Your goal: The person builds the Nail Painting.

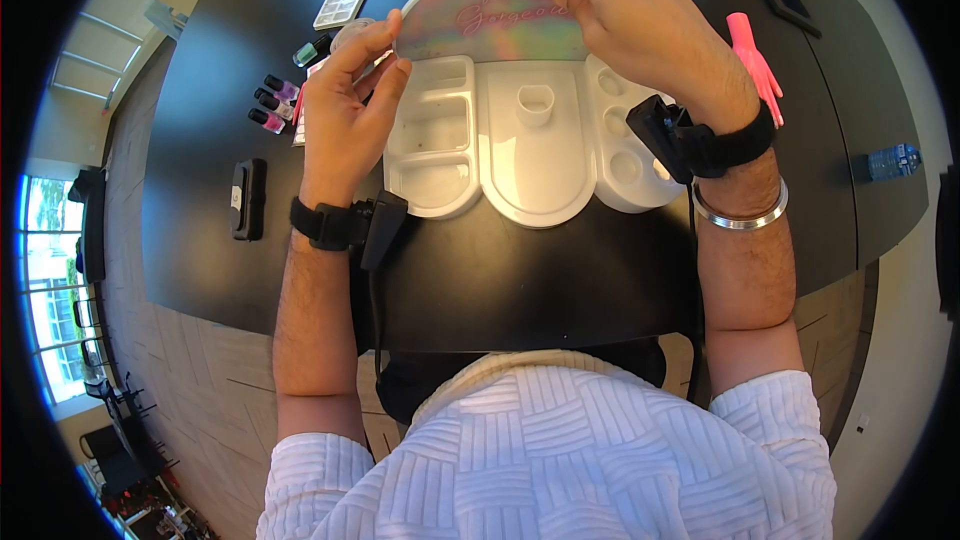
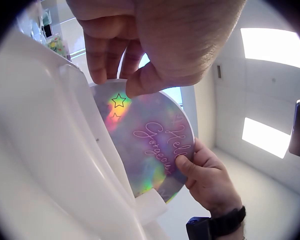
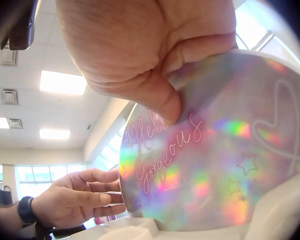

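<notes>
The right hand [image 1: 645, 25] clamps its fingers on the iridescent, arched panel [image 1: 490, 28], upper centre, hiding some lettering; the left hand [image 1: 348, 110] pinches the rim.

The right hand [image 3: 140, 45] grips a shiny panel [image 3: 215, 150] by its upper edge, thumb on the lettered face. The left hand [image 3: 72, 200] has its fingers at the panel's side edge. White plastic [image 3: 282, 210] fills the lower right corner.

3 clustered bottles [image 1: 274, 103], apparently polish; a pink model hand [image 1: 757, 70]; a water bottle [image 1: 890, 162].
</notes>
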`<state>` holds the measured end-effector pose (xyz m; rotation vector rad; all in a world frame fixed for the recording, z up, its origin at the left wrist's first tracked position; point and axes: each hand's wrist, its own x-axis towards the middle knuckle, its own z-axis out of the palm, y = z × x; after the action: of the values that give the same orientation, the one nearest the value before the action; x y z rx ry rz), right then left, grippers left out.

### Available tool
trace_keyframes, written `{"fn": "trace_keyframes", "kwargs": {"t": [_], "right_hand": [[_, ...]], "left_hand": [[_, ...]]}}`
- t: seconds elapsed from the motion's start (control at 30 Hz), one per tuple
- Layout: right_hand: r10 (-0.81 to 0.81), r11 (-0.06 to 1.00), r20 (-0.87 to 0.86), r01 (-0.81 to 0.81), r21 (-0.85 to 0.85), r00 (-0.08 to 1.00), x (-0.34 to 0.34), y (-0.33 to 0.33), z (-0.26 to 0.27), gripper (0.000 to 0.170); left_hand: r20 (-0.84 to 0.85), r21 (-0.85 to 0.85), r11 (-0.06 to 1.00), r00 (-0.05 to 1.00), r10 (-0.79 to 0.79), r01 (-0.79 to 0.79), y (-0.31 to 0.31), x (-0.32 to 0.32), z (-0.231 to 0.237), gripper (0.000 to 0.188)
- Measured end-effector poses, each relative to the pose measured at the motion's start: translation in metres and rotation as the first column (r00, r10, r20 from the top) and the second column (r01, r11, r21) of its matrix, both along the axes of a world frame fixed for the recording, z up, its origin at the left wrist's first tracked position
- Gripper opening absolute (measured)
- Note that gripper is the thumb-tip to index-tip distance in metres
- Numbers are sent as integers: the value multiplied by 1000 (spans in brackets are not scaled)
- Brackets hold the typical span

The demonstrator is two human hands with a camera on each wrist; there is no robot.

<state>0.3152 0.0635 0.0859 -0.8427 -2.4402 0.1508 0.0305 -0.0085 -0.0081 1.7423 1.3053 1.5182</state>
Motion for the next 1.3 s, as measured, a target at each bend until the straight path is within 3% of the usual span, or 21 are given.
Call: {"fn": "trace_keyframes", "kwargs": {"t": [0.27, 0.37, 0.43, 0.67, 0.73, 0.77, 0.83, 1.13, 1.27, 1.3], "right_hand": [[-6, 1000, -21, 5, -9, 1000, -1, -2, 0, 13], [4, 999, -8, -3, 54, 1000, 0, -1, -3, 14], [7, 1000, -34, -6, 28, 999, 1, 0, -5, 15], [17, 999, -44, -15, 46, 999, 0, 0, -6, 16], [-36, 998, -75, 32, -54, 997, -2, -4, -4, 16], [-33, 998, -69, 29, -58, 997, -2, -2, -5, 16], [-33, 993, -5, 33, 111, 999, -1, 3, -8, 16], [-88, 987, 39, 82, 139, 995, -2, 0, -8, 20], [-101, 976, -11, 101, 191, 995, -3, 3, -11, 17], [-88, 988, -8, 89, 127, 996, -4, 2, -12, 17]], "left_hand": [[-48, -25, 999, 998, 31, -32, 3, 0, 2, 40], [-60, 45, 995, 994, 89, -87, 10, -1, 2, 28], [-260, 24, 977, 942, 213, -214, 14, -5, 7, 13], [-409, -2, 962, 878, 249, -274, 20, -6, 20, 9], [-449, 60, 964, 855, 258, -259, 21, -6, 19, 8], [-445, 54, 963, 857, 259, -263, 22, -7, 18, 8], [-463, 43, 965, 851, 249, -259, 24, -8, 19, 8], [-365, 16, 979, 911, 193, -201, 25, -12, 11, 6], [-444, 60, 977, 871, 211, -206, 25, -8, 21, 7], [-433, 55, 976, 876, 213, -210, 24, -9, 21, 4]]}}
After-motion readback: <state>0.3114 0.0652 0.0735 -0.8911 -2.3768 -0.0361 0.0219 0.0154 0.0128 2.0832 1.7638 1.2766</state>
